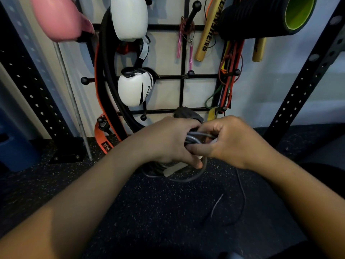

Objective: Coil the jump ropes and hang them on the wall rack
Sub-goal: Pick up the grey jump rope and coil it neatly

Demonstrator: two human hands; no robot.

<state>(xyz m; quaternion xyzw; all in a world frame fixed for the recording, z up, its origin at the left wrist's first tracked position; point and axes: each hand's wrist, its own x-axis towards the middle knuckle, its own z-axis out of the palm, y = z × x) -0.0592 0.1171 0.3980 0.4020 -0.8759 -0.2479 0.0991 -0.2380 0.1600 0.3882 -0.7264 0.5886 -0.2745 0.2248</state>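
A grey jump rope [196, 138] is bunched in several loops between both hands, low in front of the wall rack [183, 53]. My left hand [168, 141] is closed around the bundle from the left. My right hand [229, 141] pinches the loops from the right, thumb pointing left. More grey loops [188, 179] and a pale handle [172, 170] hang below the hands. A pink-handled jump rope [190, 55] hangs on a rack peg above. A thin dark cord [242, 193] trails on the floor.
The black grid rack carries white boxing gloves [134, 86], an orange and black belt [104, 94], coloured resistance bands [226, 75], wooden sticks [208, 32] and a black and green foam roller [280, 15]. Free pegs [190, 73] stick out. Black perforated uprights [302, 83] flank the rack. Speckled rubber floor below.
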